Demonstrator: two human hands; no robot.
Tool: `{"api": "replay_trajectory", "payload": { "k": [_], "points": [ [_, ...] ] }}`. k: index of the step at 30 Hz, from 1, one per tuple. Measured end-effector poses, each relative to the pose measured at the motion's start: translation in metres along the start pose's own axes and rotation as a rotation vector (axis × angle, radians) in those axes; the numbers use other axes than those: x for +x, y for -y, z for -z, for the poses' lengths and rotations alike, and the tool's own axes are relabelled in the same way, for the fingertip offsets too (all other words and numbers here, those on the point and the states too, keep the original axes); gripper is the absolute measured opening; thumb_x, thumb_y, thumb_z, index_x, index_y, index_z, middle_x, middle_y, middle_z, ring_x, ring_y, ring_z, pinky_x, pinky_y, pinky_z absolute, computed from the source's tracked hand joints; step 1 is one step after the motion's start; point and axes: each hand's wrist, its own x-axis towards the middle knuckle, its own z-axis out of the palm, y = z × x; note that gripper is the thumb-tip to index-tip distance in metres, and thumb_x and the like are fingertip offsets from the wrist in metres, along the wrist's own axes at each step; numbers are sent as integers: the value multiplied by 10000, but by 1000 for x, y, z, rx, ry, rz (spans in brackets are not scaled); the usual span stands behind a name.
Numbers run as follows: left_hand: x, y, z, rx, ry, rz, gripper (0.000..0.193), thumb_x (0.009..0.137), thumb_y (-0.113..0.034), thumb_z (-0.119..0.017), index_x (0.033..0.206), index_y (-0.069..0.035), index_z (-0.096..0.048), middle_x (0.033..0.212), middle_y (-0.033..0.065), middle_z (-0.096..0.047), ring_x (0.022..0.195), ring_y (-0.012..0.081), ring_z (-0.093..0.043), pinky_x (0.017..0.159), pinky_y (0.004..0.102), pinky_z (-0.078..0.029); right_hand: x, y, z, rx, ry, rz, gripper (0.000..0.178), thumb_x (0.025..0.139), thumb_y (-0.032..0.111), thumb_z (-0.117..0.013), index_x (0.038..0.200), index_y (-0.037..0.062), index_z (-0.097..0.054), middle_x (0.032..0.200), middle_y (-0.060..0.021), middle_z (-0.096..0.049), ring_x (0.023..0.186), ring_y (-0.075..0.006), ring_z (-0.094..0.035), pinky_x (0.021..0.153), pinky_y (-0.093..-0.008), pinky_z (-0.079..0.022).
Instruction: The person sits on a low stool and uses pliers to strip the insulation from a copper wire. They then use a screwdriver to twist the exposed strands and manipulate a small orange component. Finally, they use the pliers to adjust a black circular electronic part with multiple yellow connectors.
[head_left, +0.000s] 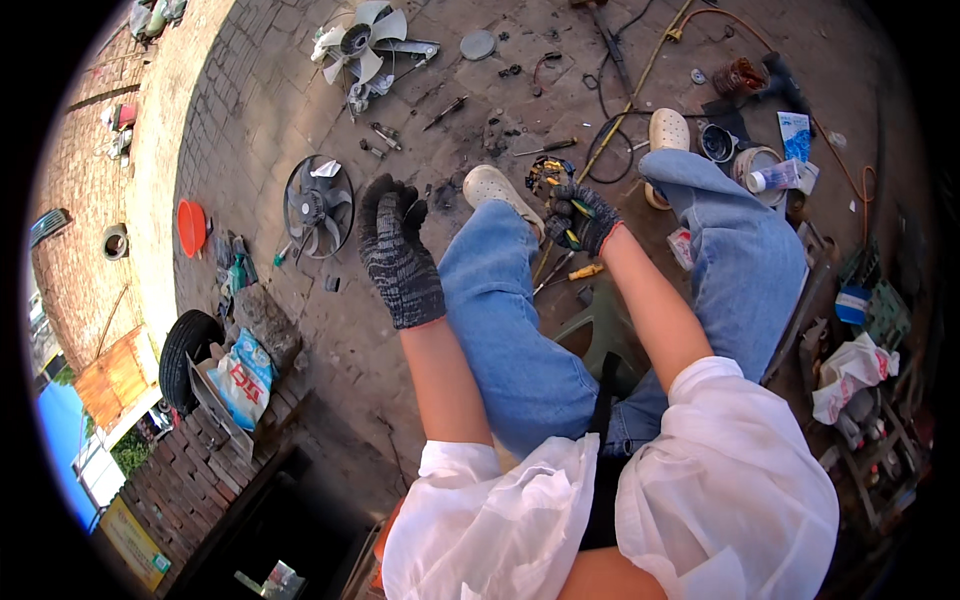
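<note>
My left hand (398,252), in a dark grey knit glove, is raised beside my left knee. Its fingers are loosely bent with the thumb apart, and nothing shows in them. My right hand (592,220), gloved alike, is closed between my knees around a tool with a green-and-yellow handle (580,207); its working end cannot be made out. Just beyond those fingers is a small yellow-and-black part (548,174), whose kind is unclear. Below that hand, a screwdriver with a yellow handle (586,271) lies near a green stool (600,325).
A round fan (318,207) and a white-bladed fan (362,42) lie on the paving, with a screwdriver (548,147) and small metal parts nearer my feet. An orange bowl (191,228) and a tyre (190,350) are at left. Cables, cans and a bottle (775,178) stand right.
</note>
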Motion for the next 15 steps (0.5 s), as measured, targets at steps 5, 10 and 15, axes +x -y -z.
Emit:
{"api": "replay_trajectory", "payload": {
  "k": [5, 10, 15],
  "points": [
    [-2, -29, -28, -42, 11, 48, 342, 877, -159, -581, 1172, 11, -542, 1091, 150, -597, 976, 260, -598, 827, 364, -506, 88, 44, 33, 66, 35, -264, 218, 808, 172, -589, 641, 112, -463, 584, -19, -463, 517, -166, -411, 494, -305, -377],
    [-2, -31, -29, -187, -1, 137, 418, 844, -277, -626, 1125, 23, -553, 1088, 180, -588, 970, 299, -592, 803, 393, -506, 131, 51, 73, 78, -83, -188, 185, 821, 191, -583, 678, 111, -498, 600, -22, -485, 507, -167, -409, 499, -301, -382],
    [2, -37, -31, -188, 6, 179, 424, 846, -277, -623, 1138, 20, -546, 1089, 173, -586, 972, 294, -590, 805, 387, -502, 134, 49, 77, 137, -113, -98, 132, 823, 192, -587, 717, 138, -528, 600, -23, -485, 502, -163, -409, 492, -293, -381]
  ]
}}
